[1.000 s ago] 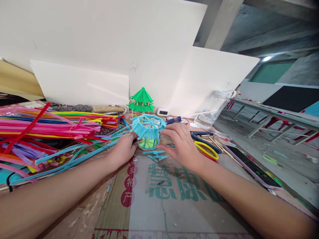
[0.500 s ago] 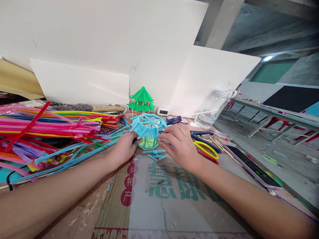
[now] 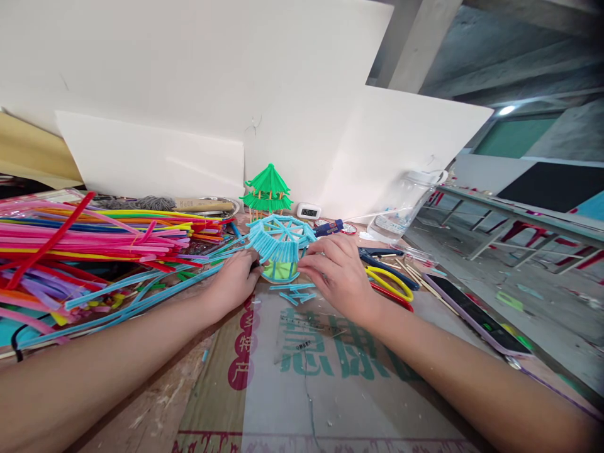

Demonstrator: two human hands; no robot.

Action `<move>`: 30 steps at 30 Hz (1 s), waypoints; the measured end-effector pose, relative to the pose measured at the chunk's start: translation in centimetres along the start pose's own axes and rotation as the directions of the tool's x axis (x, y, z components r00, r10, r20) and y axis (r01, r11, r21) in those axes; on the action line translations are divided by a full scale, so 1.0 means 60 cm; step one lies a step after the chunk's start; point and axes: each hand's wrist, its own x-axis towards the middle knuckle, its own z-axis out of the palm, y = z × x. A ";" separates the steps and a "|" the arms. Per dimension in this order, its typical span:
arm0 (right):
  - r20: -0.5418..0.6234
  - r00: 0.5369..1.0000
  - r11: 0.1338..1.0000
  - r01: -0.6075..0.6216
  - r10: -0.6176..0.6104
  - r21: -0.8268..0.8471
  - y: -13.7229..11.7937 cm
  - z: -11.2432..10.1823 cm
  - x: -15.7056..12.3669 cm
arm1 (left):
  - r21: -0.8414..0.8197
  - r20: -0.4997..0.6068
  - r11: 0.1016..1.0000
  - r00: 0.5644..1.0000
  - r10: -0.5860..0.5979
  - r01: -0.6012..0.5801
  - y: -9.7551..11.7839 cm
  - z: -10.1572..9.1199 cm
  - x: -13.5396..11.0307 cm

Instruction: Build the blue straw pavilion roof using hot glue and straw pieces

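Tabletop point(image 3: 163, 402) beneath blue model point(image 3: 283, 250), white boards point(image 3: 302, 82), concrete ceiling point(image 3: 523, 47)

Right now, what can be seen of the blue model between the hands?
Seemingly made of pipe cleaners, the blue model stands upright in front of a green one. Strips form a sloping roof around a spoked top; posts show below, lime green between. The left hand and right hand flank it; contact is unclear.

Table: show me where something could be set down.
Mostly bare: the printed sheet nearest the camera, between left arm and right arm, though a thin strand lies there. Crowded: around the blue model; leftward, pipe cleaners; rightward, a yellow handle and phone.
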 end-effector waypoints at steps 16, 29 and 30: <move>0.062 0.994 0.996 -0.089 0.091 -0.032 0.005 0.000 0.000 | 0.064 -0.035 0.998 0.999 0.002 0.000 0.004 -0.001 -0.003; 0.096 0.991 0.995 -0.094 0.089 0.041 -0.002 -0.022 0.011 | 0.011 -0.005 1.000 1.000 -0.001 0.001 0.002 -0.001 -0.001; 0.095 0.992 0.995 -0.092 0.087 0.046 -0.003 -0.027 0.013 | 0.001 0.002 1.000 1.000 0.004 -0.004 0.003 -0.001 -0.001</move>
